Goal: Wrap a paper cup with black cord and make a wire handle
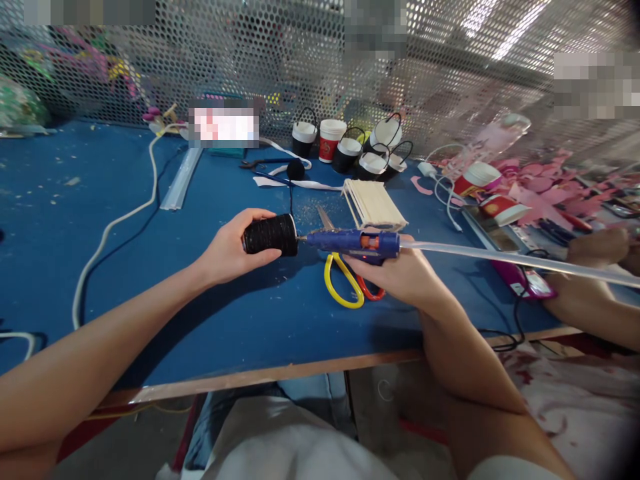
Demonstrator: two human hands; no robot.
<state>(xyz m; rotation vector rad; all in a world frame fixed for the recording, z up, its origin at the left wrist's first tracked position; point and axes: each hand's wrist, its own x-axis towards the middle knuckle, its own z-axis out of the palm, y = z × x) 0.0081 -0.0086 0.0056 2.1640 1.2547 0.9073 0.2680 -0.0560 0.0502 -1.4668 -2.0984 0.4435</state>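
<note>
Clothing (290,440) below, left fingers (267,257) clamp a black cup (271,236), right fingers (367,268) a glue gun (330,241).

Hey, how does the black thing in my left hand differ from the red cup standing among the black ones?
The black thing is tipped on its side in your left hand, while the red cup stands upright on the table. The black thing is wrapped in dark strands; the red cup shows a red side with a pale print. Both have round sides and some white at one end.
</note>
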